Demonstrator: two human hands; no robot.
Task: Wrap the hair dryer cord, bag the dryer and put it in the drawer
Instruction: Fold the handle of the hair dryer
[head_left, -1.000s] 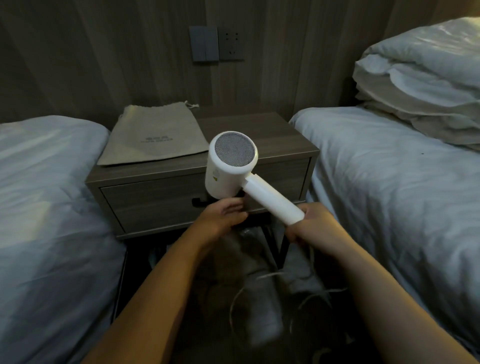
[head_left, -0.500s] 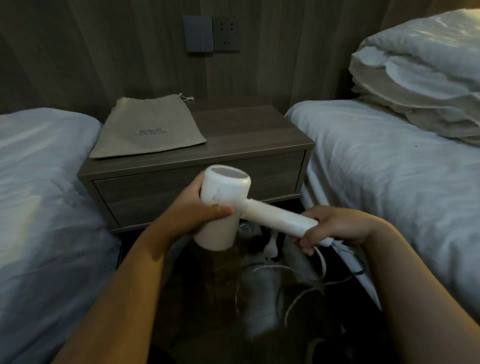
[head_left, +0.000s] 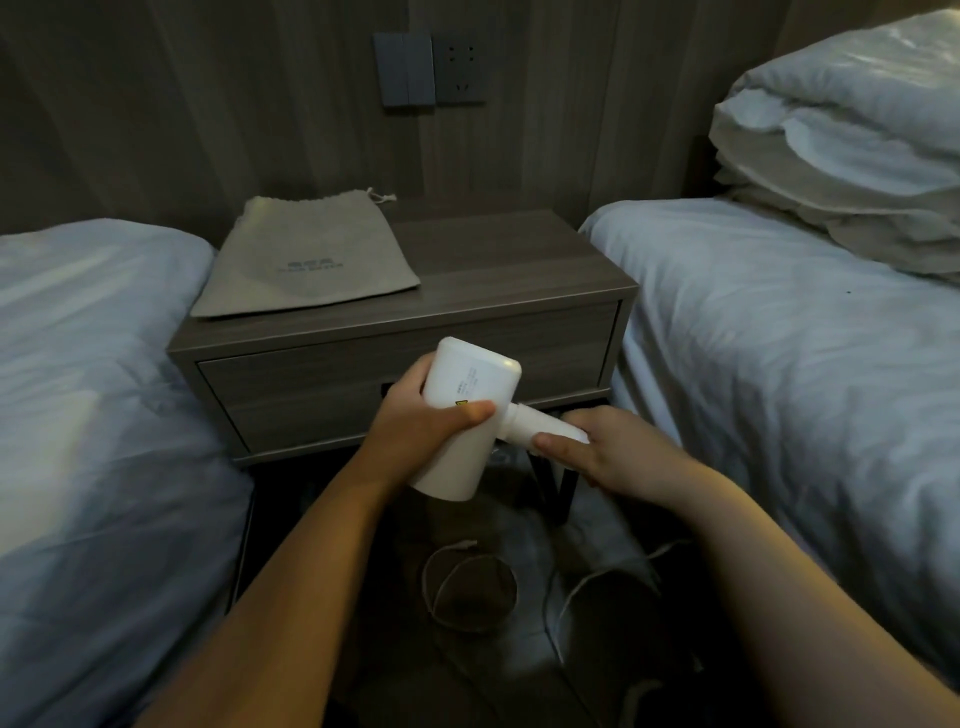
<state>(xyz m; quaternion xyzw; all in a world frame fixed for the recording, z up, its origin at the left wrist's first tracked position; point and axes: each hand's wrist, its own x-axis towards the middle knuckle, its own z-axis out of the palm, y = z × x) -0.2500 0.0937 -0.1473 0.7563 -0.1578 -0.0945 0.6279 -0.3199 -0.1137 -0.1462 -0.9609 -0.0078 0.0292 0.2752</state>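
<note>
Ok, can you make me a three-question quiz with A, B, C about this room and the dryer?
1. Where is the flat beige cloth drawstring bag?
A on the wooden nightstand
B on a bed
C on the floor

2. How many hands hold the white plastic hair dryer?
A none
B one
C two

3. The nightstand drawer is:
A open
B shut
C missing

Answers:
1 A, the bag lies on the nightstand top.
2 C, the left hand grips the dryer barrel and the right hand its handle.
3 B, the drawer front sits flush.
</note>
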